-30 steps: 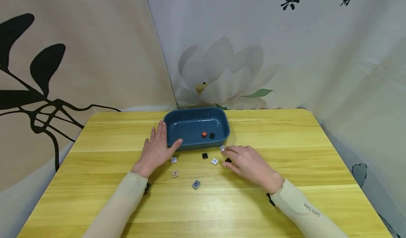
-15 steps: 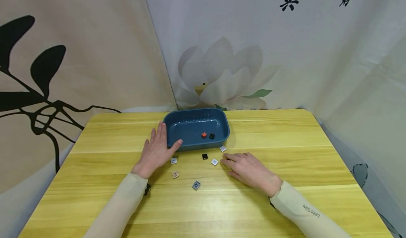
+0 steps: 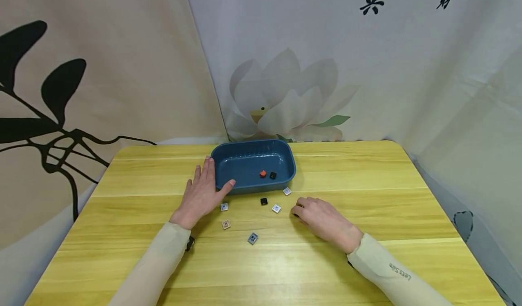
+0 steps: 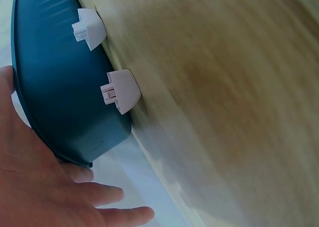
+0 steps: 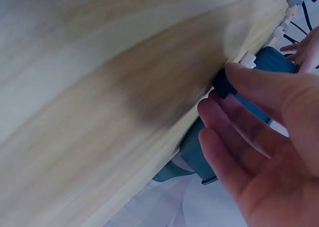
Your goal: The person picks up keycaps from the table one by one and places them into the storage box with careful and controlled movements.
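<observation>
My left hand (image 3: 198, 197) rests at the left end of a blue tray (image 3: 254, 189), fingers straight along its side and thumb over the near rim. In the right wrist view, my right hand (image 5: 259, 132) pinches a black keycap (image 5: 222, 84) between thumb and fingertips, low at the table; the head view hides this keycap under the hand. Left of that hand lie a white keycap (image 3: 276, 208), another black keycap (image 3: 263, 201) and a white keycap (image 3: 287, 191) by the tray's corner. Inside the tray are a red keycap (image 3: 263, 174) and a black one.
Nearer the left hand are a white keycap (image 3: 224, 206), a beige keycap (image 3: 226, 224) and a grey-blue keycap (image 3: 253, 238). All lie on a wooden table (image 3: 346, 279). Printed curtains (image 3: 285, 93) hang behind its far edge.
My right hand has drawn back slightly from the white keycap at the tray's corner and its fingers have closed in over the black keycap, now hidden from above. The left hand stays put.
</observation>
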`<state>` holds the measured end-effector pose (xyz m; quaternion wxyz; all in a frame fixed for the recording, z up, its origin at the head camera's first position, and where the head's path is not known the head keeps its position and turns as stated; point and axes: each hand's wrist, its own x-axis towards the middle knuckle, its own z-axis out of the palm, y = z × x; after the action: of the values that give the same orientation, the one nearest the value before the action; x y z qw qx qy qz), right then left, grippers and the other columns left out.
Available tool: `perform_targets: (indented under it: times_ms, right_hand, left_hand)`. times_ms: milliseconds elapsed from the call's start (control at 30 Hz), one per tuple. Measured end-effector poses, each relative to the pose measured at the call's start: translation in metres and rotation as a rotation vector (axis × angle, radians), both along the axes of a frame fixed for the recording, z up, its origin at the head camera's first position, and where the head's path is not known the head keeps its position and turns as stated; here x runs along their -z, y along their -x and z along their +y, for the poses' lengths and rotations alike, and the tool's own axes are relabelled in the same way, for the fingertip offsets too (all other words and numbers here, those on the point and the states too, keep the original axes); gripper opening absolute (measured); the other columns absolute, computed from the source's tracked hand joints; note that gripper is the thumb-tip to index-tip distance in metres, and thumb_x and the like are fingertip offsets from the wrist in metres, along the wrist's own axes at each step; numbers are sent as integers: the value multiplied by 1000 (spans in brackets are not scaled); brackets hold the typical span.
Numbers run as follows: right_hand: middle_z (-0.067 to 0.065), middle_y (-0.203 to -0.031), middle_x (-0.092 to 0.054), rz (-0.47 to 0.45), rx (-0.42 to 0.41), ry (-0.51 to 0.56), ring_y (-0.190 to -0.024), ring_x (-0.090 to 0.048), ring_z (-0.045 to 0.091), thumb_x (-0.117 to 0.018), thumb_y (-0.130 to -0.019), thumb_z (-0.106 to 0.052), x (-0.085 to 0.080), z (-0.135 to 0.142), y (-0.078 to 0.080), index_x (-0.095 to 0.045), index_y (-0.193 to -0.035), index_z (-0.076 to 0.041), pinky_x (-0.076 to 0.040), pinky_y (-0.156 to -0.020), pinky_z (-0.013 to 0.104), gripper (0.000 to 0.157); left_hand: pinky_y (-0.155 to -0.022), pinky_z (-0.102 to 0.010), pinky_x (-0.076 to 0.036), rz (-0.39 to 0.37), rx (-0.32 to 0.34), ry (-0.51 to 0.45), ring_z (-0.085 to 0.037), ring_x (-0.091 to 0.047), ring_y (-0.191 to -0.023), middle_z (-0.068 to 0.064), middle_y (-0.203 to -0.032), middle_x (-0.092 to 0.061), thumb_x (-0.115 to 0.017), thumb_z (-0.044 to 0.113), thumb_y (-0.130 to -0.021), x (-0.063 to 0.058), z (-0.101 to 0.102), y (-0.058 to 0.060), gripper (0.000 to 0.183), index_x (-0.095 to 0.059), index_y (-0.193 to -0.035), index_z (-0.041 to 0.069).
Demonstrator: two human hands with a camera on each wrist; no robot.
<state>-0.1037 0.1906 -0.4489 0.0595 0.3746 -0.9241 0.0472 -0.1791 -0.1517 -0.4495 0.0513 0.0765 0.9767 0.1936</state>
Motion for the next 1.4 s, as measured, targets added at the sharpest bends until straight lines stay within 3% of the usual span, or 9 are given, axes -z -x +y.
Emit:
perform_targets:
  times_ms: [267,433,967,1400]
  right_hand:
    - [-1,-93,-68,33,20,-24,-79,-65,14,-77,-92,-8,-1,1,0,-78,-101,-14,-54,-70,34,11]
    - [-1,-94,-69,91,11,13,-80,-66,15,-77,-93,-12,-4,2,1,-77,-101,-15,-53,-68,34,9]
    - [-1,-101,-71,147,74,106,-88,-67,16,-83,-90,-16,-23,1,7,-78,-111,-14,-55,-75,36,22]
    - [4,-102,-72,191,106,240,-86,-69,21,-85,-87,-12,-36,-7,27,-79,-109,-9,-58,-74,41,23]
  left_hand:
    - [-117,-74,-13,5,3,-2,-47,-3,-156,-16,-173,5,-33,84,-94,1,0,1,115,3,-165,1]
    - [-117,-74,-13,6,3,0,-47,-3,-156,-16,-173,5,-33,84,-94,1,0,0,114,3,-165,1]
    - [-118,-74,-12,-6,0,-4,-47,-1,-156,-16,-173,6,-34,83,-95,0,0,0,114,3,-165,1]
    - [-117,-74,-13,-5,1,-8,-47,-2,-156,-15,-173,6,-35,82,-95,-2,0,-1,113,3,-165,2]
